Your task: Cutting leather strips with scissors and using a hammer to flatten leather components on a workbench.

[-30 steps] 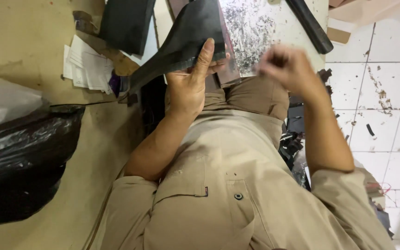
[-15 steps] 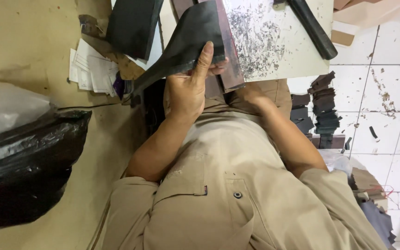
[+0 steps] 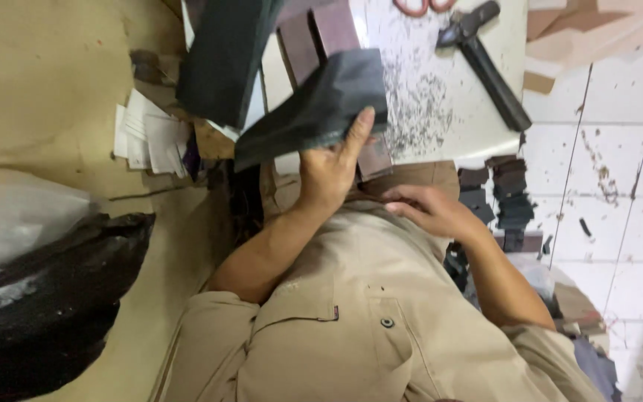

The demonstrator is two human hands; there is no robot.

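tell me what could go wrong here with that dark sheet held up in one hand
The left hand holds the dark sheet by one end only, so it could droop or slip from that grip. The right hand rests on the lap, giving no support. The hammer nearby could get knocked.

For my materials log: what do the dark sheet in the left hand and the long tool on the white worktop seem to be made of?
The dark sheet, pinched by the left hand, looks like matte black leather or synthetic leather: it bends in a soft curve without creasing. The long tool on the white worktop looks like dark metal, rigid and straight, perhaps a hammer; its finish is dull.
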